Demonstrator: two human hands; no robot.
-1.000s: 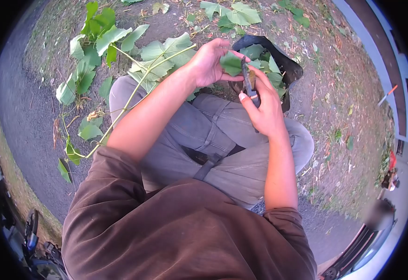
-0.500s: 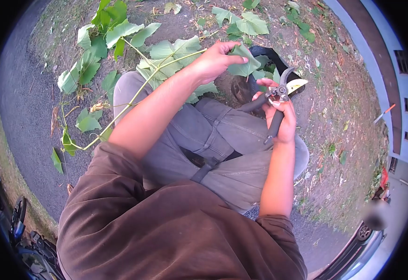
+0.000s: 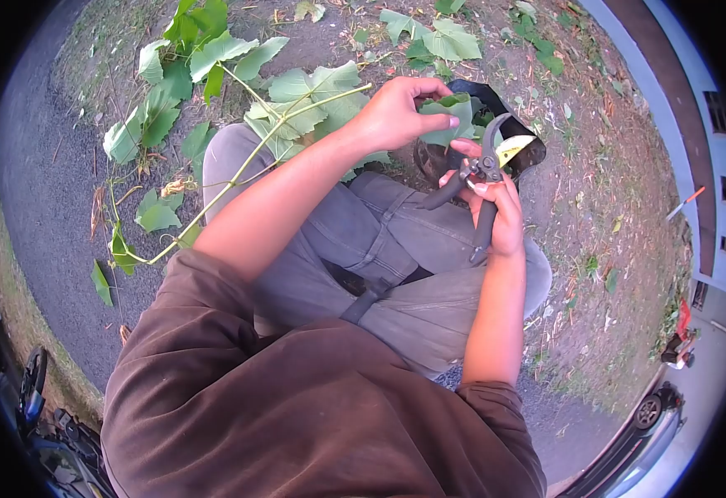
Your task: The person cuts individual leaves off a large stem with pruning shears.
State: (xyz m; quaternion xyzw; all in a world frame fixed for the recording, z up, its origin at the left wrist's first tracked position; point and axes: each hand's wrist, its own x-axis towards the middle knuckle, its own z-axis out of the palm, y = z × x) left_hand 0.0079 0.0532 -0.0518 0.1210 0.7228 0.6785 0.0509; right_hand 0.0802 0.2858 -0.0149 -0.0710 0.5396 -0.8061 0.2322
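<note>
"While the left hand (image 3: 404, 112) is up by the black bag (image 3: 486, 97), what does it hold?"

"One green leaf (image 3: 462, 108), pinched, with the thumb laid across it and the fingers curled near its upper edge. It is just beside the bag's mouth, and it looks slightly bent."

"And the right hand (image 3: 504, 217)?"

"That one has the shears (image 3: 487, 170), below and to the right of the leaf. Thumb and fingers are around the dark handles, though I cannot tell how firmly they press."

"Are the blades together?"

"No, they are spread, and so are the handles. The blades point up and away from the body, in front of the bag in this view. I cannot tell whether they touch it."

"What about the long stem (image 3: 281, 123)?"

"It runs slantwise beside the left forearm (image 3: 288, 199) and across the left knee, with broad leaves near its upper end. More leaves lie on the ground (image 3: 595, 183) farther out."

"How is the person placed?"

"Seated with legs folded, in grey trousers (image 3: 330, 232) and a brown shirt (image 3: 321, 398). Well apart, at the lower right, stands a car (image 3: 649, 436)."
</note>
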